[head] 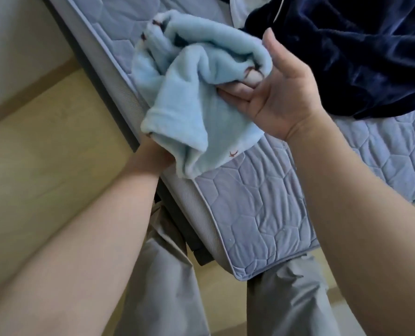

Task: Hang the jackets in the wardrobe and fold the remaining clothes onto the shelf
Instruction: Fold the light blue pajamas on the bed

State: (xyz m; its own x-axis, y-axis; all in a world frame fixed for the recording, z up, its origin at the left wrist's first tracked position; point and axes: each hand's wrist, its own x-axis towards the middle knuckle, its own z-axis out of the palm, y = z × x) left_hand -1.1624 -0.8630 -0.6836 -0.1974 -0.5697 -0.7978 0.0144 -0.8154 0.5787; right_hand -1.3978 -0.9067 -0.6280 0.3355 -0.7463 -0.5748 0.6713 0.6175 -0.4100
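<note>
A light blue fleece garment (196,76) with small brown stitch marks is bunched up above the corner of the bed. My right hand (281,90) grips its upper fold, fingers curled into the cloth. My left hand (161,157) is mostly hidden under the garment's lower hem and holds it from beneath. A dark navy plush garment (347,52) lies heaped on the mattress at the upper right, just beyond my right hand.
The bed's quilted blue-grey mattress (262,214) runs diagonally from upper left to lower right, its corner near my grey trousers (167,275). A white cloth (240,10) shows at the top edge. Pale wooden floor (44,166) lies to the left.
</note>
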